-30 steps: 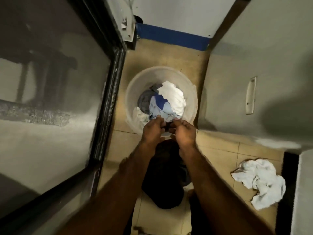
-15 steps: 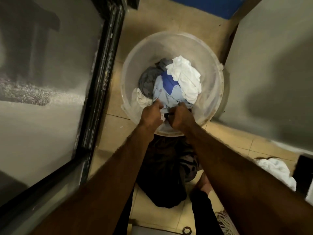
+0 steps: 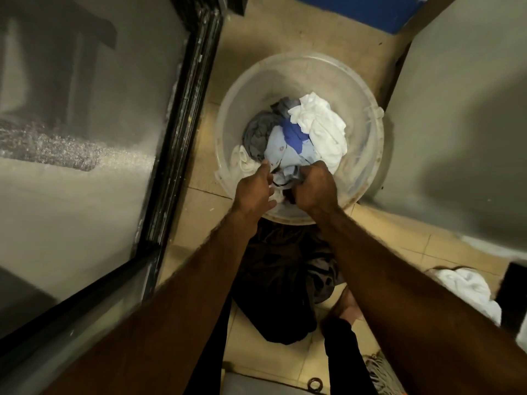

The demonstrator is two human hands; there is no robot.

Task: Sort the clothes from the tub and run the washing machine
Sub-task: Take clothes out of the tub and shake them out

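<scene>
Translucent round tub (image 3: 362,155) standing on the tiled floor (image 3: 204,215), between a black-framed glass door (image 3: 182,109) and a grey panel (image 3: 456,109). Inside, heaped together, lie a light blue garment (image 3: 288,151), a white garment (image 3: 325,126) and a grey garment (image 3: 258,135). Both bare forearms reach down into the near side of the tub. Right hand (image 3: 315,189): fingers curled, gripping a bunched fold of the light blue garment. Left hand (image 3: 252,192): forefinger straight, tip touching the same garment. Its other fingers are hidden beneath the hand, so whether they pinch cannot be told. A dark pile of clothes (image 3: 279,295) lies just before the tub, partly covered by the arms. A white cloth (image 3: 467,286) at right is partly hidden by the right arm.
</scene>
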